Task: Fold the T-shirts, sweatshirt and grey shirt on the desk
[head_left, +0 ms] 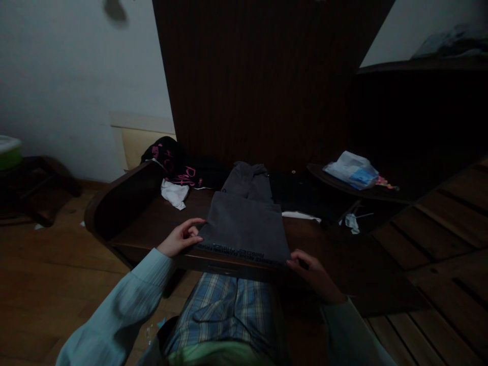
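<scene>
Fingers (pixel 193 224) of left hand (pixel 179 240) closed in a pinch on near-left corner of grey folded garment (pixel 244 223), thumb on top, other fingers curled at the edge. Pale striped sleeve (pixel 125 305) behind the wrist.

Garment flat on dark wooden table (pixel 145 223), middle of the top, near edge level with the table's front edge. Line of dark print along that near edge. Far part narrower and rumpled, toward dark wooden panel (pixel 267 76).

Fingers (pixel 296 262) of right hand (pixel 315 275) on near-right corner of the same garment, touching the cloth. Pinched or merely laid on: too dark to tell.

Surroundings, left to right:
- Green-rimmed container (pixel 7 150) on a low dark stand at far left, well apart from the table.
- Black garment with pink print (pixel 171 165) heaped at the table's far-left corner.
- White cloth (pixel 174 194) just beside it, on the nearer side.
- Plaid cloth (pixel 221 310) over the lap, below the table edge, between both arms.
- White-and-blue plastic bag (pixel 353 170) on a dark rounded surface, right of the grey garment and apart from it.
- Small white scrap (pixel 349 222) below the bag.
- Wooden slats (pixel 438 229) at far right.
</scene>
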The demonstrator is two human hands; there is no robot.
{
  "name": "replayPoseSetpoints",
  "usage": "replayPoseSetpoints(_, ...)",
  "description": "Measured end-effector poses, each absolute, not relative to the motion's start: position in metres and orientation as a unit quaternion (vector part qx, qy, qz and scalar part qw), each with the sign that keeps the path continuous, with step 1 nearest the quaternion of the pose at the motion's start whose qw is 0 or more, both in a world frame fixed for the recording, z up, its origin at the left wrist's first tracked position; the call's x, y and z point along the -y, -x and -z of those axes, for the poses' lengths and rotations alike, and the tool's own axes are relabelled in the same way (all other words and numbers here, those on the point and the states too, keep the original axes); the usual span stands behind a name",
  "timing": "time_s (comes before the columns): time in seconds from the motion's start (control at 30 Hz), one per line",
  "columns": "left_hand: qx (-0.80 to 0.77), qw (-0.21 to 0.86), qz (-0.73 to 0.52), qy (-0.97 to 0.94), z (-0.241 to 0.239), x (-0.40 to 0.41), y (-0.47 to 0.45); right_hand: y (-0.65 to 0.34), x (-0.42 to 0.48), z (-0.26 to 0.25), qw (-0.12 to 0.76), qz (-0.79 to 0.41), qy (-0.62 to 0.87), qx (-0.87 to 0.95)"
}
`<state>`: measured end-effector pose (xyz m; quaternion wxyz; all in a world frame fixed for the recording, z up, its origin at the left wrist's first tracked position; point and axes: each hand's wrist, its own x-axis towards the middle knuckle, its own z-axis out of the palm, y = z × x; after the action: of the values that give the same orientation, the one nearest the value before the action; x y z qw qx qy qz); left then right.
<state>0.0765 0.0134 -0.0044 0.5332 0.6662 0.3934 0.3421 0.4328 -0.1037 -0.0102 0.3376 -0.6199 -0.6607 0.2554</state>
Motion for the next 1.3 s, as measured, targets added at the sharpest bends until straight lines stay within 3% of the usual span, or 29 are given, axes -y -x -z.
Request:
replayPoseSetpoints(0.7,-0.385,0.525,-0.345,-0.676,0.001,-0.013,-0.074,-0.435,0.104,0.013,0.340,-0.256,0.614,0.664)
replayPoseSetpoints(0.93,-0.409,0.419,-0.322,-0.744,-0.001,-0.011,-0.079,-0.430,0.105,0.010,0.340,-0.235,0.616,0.671)
replayPoseSetpoints(1.17,-0.477,0.202,-0.319,-0.793,0.017,0.011,-0.092,-0.429,0.107,0.017,0.332,-0.184,0.616,0.691)
replayPoseSetpoints(1.3,-0.447,0.174,-0.295,-0.827,0.022,0.032,-0.084,-0.431,0.120,0.019,0.326,-0.164,0.627,0.689)
